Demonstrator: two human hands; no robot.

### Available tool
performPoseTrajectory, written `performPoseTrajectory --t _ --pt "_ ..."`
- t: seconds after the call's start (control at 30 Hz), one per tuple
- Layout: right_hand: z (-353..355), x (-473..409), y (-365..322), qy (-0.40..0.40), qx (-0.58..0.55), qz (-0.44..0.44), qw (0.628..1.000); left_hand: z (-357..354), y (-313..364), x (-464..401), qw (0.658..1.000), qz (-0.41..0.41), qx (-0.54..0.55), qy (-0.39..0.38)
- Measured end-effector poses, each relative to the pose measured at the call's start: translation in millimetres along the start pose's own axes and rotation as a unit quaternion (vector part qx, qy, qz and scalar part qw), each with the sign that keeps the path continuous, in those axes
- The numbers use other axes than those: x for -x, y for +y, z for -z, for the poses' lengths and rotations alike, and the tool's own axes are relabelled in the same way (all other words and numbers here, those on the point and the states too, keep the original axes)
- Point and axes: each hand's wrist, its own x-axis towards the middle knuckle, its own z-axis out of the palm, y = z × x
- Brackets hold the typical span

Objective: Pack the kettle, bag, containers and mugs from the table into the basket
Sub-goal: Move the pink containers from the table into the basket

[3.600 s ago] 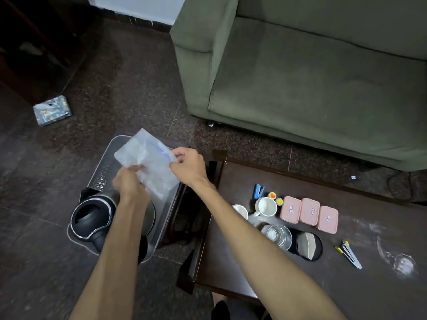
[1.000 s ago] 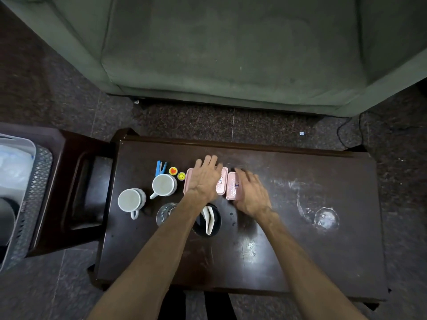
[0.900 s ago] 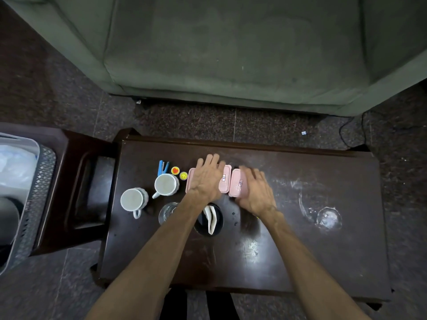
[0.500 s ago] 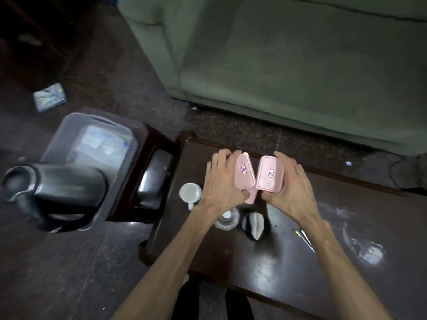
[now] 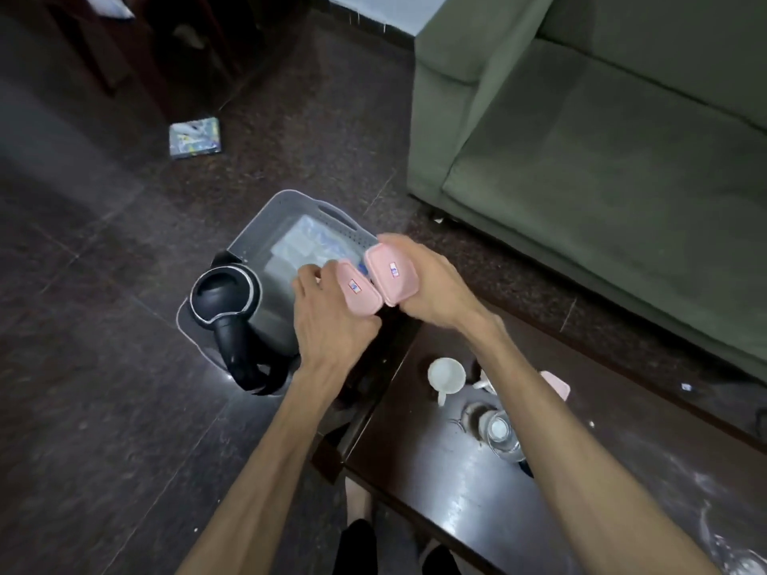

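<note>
My left hand (image 5: 332,321) grips one pink container (image 5: 357,293) and my right hand (image 5: 431,284) grips another pink container (image 5: 392,274). Both are held side by side over the right edge of the grey basket (image 5: 290,205) on the floor. In the basket lie the black kettle (image 5: 232,300) and a clear plastic bag (image 5: 305,244). A third pink container (image 5: 556,385) shows on the dark table (image 5: 436,483), partly behind my right forearm. A white mug (image 5: 446,374) stands there, and a second white mug (image 5: 483,381) is mostly hidden by the arm.
A glass (image 5: 500,433) stands on the table near my right forearm. A green sofa (image 5: 602,159) fills the upper right. A small packet (image 5: 194,136) lies on the dark tiled floor beyond the basket. A dark low stool (image 5: 365,392) sits between basket and table.
My hands lifted two pink containers off the table and carried them left, over the basket. The view swung left with them. Earlier the bag was laid in the basket.
</note>
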Motion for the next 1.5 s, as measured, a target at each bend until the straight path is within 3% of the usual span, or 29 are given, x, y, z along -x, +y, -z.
performPoseTrajectory --t 0.23,0.6,0.8,1.03,1.23,1.3,1.37,1.5 --pt "-17.3 -85.9 -35.6 -0.11 0.0 -0.022 0.994 -7.4 -18.8 -58.4 0.993 0.1 -0.035 -0.058" --pt "-81.1 -145.7 -14.0 -0.083 0.226 -0.044 0.97 -56.2 -34.7 -93.9 0.966 0.149 -0.1 -0.185" --pt "-84.8 -147.6 -15.2 -0.025 0.351 -0.011 0.936 -61.6 -41.9 -106.1 0.962 0.148 -0.113 -0.198" --pt "-89.4 -130.8 -14.6 0.051 0.36 0.01 0.931 -60.5 -41.8 -107.4 0.964 0.147 -0.094 -0.201" --pt "-86.5 -116.4 -3.7 0.079 0.332 0.022 0.94 -48.8 -32.2 -111.7 0.949 0.16 -0.111 -0.25" --pt "-78.6 -98.6 0.6 0.115 0.247 0.016 0.962 -42.6 -26.7 -105.6 0.952 0.16 -0.118 -0.233" --pt "-66.1 -69.1 9.8 0.182 0.137 -0.01 0.974 -37.6 -20.6 -94.0 0.971 0.128 -0.118 -0.164" --pt "-29.3 19.1 64.2 0.312 0.0 -0.142 0.94 -39.7 7.6 -41.2 1.0 -0.005 0.019 0.013"
